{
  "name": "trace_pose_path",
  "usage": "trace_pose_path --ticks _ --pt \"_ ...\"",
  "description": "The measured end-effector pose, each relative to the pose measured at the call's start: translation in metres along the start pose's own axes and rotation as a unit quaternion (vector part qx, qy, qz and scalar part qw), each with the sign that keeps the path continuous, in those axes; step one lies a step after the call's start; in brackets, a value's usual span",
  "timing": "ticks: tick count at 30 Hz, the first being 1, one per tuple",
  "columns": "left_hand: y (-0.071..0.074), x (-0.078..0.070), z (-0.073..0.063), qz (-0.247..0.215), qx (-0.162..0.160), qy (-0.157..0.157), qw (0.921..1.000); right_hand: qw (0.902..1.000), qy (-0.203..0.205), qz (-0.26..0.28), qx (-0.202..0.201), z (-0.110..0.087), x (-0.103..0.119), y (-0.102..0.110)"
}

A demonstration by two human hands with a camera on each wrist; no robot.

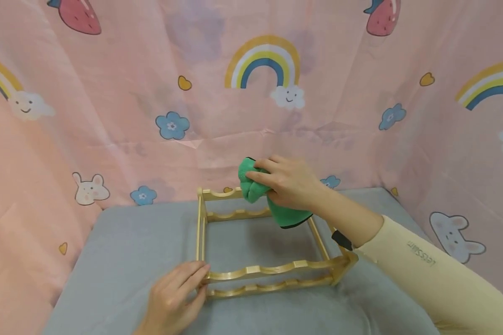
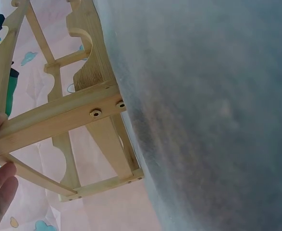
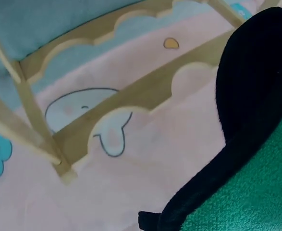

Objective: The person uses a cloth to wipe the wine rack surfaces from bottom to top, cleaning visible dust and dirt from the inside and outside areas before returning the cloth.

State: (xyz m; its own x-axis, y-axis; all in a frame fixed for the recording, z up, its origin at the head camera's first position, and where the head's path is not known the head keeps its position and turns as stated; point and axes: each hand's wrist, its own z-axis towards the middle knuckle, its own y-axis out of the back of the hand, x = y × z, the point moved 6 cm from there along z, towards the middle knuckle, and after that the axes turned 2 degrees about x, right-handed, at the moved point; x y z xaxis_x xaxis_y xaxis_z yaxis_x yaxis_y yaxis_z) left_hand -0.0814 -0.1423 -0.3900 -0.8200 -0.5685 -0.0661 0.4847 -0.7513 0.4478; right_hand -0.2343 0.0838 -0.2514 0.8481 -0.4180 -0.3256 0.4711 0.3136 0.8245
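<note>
A light wooden rack [image 1: 276, 269] with scalloped rails, like a small wine rack, stands on the grey cloth-covered surface. My left hand [image 1: 173, 295] grips its near left corner, and the left wrist view has fingertips [image 2: 1, 185] on both sides of the end bar [image 2: 59, 115]. Bunched in my right hand [image 1: 291, 184] is a green cloth [image 1: 251, 184] with black edging, held over the far top rail and covering part of it. Part of the cloth hangs below the palm. In the right wrist view the cloth [image 3: 251, 192] fills the lower right, and that hand is hidden.
The grey cover [image 1: 125, 260] spreads around the rack on all sides. Behind and beside it hangs a pink curtain [image 1: 218, 116] printed with rainbows, flowers and rabbits. A black strap [image 1: 342, 239] sits at the right wrist, above the rack's right end.
</note>
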Motion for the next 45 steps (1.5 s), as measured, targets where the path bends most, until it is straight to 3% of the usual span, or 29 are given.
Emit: trace_pose_path --ticks 6,12,22,34,40,45 --pt "0.001 -0.001 -0.003 -0.001 0.005 0.006 1.0000 0.9993 0.017 0.015 0.030 0.011 0.013 -0.027" --pt "0.001 0.000 -0.003 0.001 0.002 0.003 1.0000 0.9982 0.047 0.021 0.032 0.017 0.026 -0.055" --pt "-0.001 0.003 -0.004 -0.001 0.023 0.020 0.9995 0.9931 0.082 0.045 0.070 0.022 0.046 -0.105" --pt "0.000 0.002 -0.003 -0.001 0.025 0.016 0.9995 0.9823 0.077 0.009 0.171 0.019 0.066 -0.154" --pt "0.000 0.002 -0.002 0.004 0.023 0.012 0.9997 0.9778 0.050 -0.003 0.204 0.020 0.062 -0.171" --pt "0.000 0.003 -0.001 0.005 0.022 0.011 0.9997 0.9679 0.032 -0.007 0.249 0.018 0.058 -0.188"
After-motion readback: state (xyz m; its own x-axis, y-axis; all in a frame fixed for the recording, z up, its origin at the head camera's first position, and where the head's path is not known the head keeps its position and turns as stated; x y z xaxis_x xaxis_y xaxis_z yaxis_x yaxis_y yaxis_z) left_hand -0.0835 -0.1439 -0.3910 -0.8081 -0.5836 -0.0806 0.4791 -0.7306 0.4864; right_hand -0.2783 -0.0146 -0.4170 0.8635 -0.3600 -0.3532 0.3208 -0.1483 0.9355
